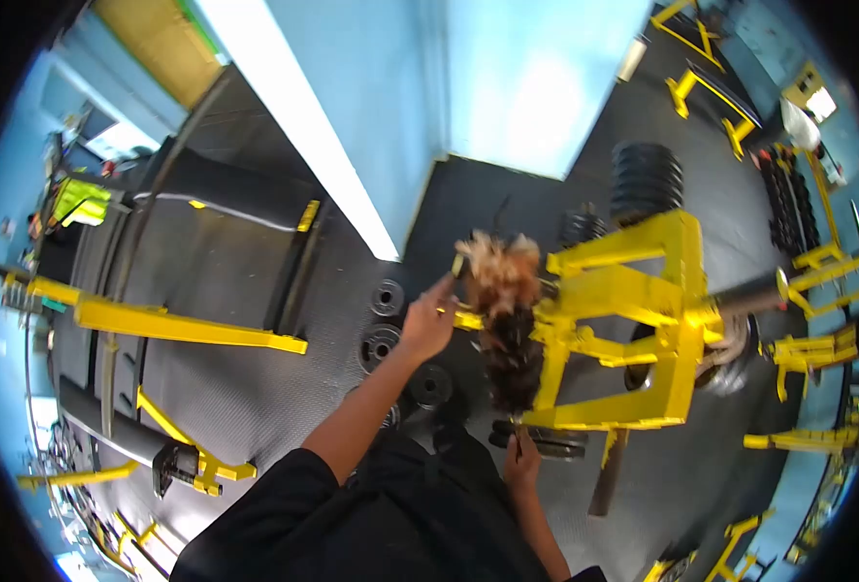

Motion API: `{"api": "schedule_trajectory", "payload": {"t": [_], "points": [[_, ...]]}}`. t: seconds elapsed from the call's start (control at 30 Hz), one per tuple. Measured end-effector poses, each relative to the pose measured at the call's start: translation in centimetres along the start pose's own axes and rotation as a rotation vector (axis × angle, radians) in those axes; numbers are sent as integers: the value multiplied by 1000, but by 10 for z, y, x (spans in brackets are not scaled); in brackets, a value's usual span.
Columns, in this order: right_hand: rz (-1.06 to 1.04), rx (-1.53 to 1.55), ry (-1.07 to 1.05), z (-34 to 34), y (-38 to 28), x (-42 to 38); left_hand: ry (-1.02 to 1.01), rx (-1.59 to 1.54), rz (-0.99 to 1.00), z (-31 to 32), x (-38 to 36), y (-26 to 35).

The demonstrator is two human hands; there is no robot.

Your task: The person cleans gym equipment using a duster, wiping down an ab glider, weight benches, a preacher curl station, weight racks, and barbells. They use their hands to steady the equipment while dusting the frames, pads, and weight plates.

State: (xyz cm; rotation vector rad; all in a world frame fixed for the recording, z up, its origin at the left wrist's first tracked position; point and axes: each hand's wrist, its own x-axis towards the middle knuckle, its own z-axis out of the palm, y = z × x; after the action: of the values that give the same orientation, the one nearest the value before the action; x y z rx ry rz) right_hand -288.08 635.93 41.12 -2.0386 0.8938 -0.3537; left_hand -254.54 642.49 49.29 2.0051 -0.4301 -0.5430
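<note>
Right hand fingers: I see my right hand (521, 458) low in the scene, fingers pressed together round the bottom of the feather duster (505, 325); the grip itself is too small to read finger by finger.
Left hand fingers: my left hand (427, 322) is up and to the left, forefinger stretched towards the duster's upper end, the other fingers curled; I cannot tell whether the fingertip touches it.
Duster axis: I read its long axis as nearly upright in the scene, pale feathers far, dark feathers nearer the right hand.
Direction from fingers: the feathers lie straight up from my right hand and just right of my left hand.
Nearer hand: the left sits nearer the pale tuft, the right nearer the handle.
Beyond the duster: the feathers lie against the left side of the yellow frame (633, 330).
Further out: weight plates (387, 297) lie on the black floor (235, 281) to the left.
</note>
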Motion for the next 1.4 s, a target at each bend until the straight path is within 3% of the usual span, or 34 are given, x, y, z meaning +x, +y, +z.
{"api": "schedule_trajectory", "payload": {"t": [0.03,0.07,0.13,0.2,0.27,0.33,0.4,0.53,0.6,0.63,0.67,0.7,0.73,0.8,0.87,0.9,1.0,1.07,1.13,1.2,1.27,1.4], "points": [[-38,-2,-20,6,20,-6,65,83,129,2,-5,-26],[-76,-4,-36,10,39,-12,39,-127,166,13,-1,-76],[-66,-55,-69,12,64,-22,-115,-416,-146,-7,-32,-66],[-68,-142,-169,-1,63,-25,57,-12,3,-20,-58,-80],[-60,-240,-261,-9,60,-25,8,99,-170,-35,-85,-97],[303,-705,-699,-11,60,-23,31,51,-217,-40,-114,-136],[345,-755,-711,-3,79,-29,53,152,-288,-53,-143,-169],[20,-760,-732,28,128,-34,72,260,-667,-102,-217,-235],[229,-859,-887,55,115,-23,139,369,-701,-132,-264,-269],[186,-870,-895,69,127,-19,75,532,-588,-143,-295,-313],[-43,-950,-1006,83,150,-13,8,696,-475,-151,-324,-352],[-273,-1020,-1106,102,156,-7,131,557,-634,-160,-350,-366],[-306,-1021,-1104,118,143,-7,249,413,-777,-175,-374,-374],[-274,-666,-723,145,102,-31,336,89,-1004,-209,-423,-375],[-181,-639,-735,187,51,-50,432,191,-962,-215,-480,-443],[-84,-634,-754,200,31,-55,468,118,-985,-231,-505,-443],[-228,-589,-637,268,-16,-89,605,-121,-1106,-252,-587,-467],[-341,-578,-681,307,-61,-104,707,-262,-1189,-262,-629,-484],[-434,-553,-716,345,-107,-120,920,-524,-1155,-275,-661,-493],[-744,-279,-712,366,-171,-139,1021,-594,-1111,-291,-678,-495],[-806,-227,-832,380,-245,-161,1117,-675,-1062,-306,-677,-499],[-992,-278,-973,405,-371,-204,1339,-761,-563,-365,-639,-493]]}}
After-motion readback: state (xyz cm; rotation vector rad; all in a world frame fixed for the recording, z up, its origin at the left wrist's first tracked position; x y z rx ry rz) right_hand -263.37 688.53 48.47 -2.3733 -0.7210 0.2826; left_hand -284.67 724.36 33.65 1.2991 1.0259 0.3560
